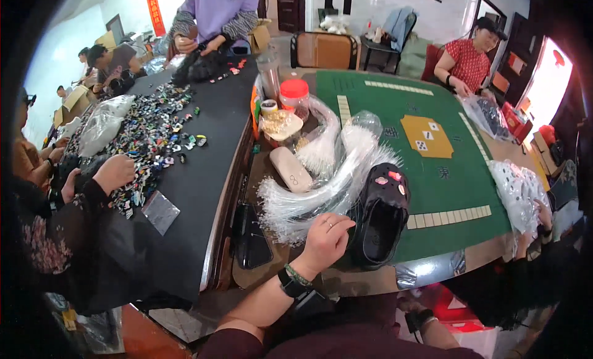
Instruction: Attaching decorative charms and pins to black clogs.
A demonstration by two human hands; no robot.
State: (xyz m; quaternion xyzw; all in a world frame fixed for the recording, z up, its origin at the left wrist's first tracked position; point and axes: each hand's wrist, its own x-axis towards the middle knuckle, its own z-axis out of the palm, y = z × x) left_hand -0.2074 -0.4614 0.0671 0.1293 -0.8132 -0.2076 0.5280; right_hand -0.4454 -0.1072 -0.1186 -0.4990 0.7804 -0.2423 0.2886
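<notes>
A black clog point(384, 201) rests near the front edge of the table, toe pointing away, with pink and red charms on its upper. Just left of its heel is my left hand point(324, 240), its fingers curled and pinched together; anything between them is too small to make out. Beyond that hand spreads a large bundle of clear-white thin plastic strands point(281, 201), partly in clear wrapping. My right hand point(410, 306) hangs low, below the table edge, and its fingers are too dim to read.
A glasses case point(291, 170), a red-lidded jar point(294, 97) and a dark phone point(253, 238) lie left of the strands. Mahjong tiles point(449, 217) line the green mat point(432, 195). Small colourful charms point(154, 137) cover the black table at left, where other people work.
</notes>
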